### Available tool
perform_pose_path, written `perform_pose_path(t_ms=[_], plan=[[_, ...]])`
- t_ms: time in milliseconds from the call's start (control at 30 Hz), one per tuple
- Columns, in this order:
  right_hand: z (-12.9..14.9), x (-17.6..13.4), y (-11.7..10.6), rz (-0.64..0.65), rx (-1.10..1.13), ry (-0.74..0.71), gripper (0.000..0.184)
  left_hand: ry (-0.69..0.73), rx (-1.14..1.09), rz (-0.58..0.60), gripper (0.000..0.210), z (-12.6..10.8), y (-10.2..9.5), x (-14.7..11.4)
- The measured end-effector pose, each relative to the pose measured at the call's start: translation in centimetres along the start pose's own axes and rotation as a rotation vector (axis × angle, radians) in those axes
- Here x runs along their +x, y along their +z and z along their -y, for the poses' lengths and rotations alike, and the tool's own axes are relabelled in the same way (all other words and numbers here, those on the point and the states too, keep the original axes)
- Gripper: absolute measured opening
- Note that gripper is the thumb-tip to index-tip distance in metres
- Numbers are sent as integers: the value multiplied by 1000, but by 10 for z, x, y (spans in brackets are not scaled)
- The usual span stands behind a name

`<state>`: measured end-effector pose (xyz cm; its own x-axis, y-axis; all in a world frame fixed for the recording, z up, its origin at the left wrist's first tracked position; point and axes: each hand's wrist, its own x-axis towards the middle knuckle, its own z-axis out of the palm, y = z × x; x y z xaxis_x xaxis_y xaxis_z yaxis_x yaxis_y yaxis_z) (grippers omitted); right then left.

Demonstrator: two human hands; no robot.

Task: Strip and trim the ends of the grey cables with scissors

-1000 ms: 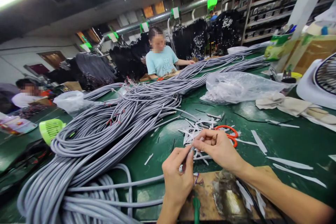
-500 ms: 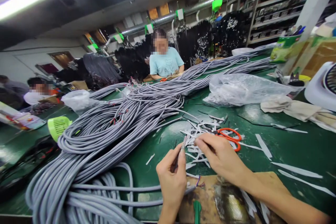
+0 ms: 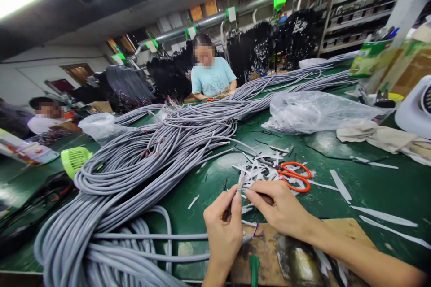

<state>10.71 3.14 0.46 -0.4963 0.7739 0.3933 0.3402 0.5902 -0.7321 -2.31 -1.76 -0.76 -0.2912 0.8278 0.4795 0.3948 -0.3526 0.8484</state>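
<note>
Cable end pinched in left hand, right hand at it

Near: board (image 3: 267, 258) at the table's near edge, green tool (image 3: 254, 269) on its left part, right forearm crossing above. Coloured wires (image 3: 258, 233) stick out of a cable at the board's far left. Left hand (image 3: 222, 226) grasps a cable end (image 3: 240, 185) between thumb and fingers, tip up, just above the table (image 3: 188, 179). Right hand (image 3: 278, 204) just right of it, fingers bent, thumb toward index; cannot tell if it grips anything. Just beyond: white scraps (image 3: 254, 173) in a heap, orange scissors (image 3: 296, 177) at the heap's right, blades mostly hidden. Left: big pile of grey cables (image 3: 114, 184), running to far right. Farther right: plastic bag (image 3: 303, 112), cloth (image 3: 373, 135). Far side: co-worker (image 3: 214, 76) in light-blue shirt, seen behind the cables.
</note>
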Motion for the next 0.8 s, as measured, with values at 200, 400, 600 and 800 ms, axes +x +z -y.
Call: perform_pose_path(t_ms=[200,400,600,800], plan=[[0,-6,9,-75,31,-38,33,-62,17,176,23,4,-5,4],[34,-28,33,-157,-165,-788,39,-243,17,91,26,9,6,19],[11,-12,7,-183,-383,-129,25,-307,-222,21,26,12,3,16],[1,-6,-1,-120,-436,-34,29,-223,-248,-36,21,6,3,13]])
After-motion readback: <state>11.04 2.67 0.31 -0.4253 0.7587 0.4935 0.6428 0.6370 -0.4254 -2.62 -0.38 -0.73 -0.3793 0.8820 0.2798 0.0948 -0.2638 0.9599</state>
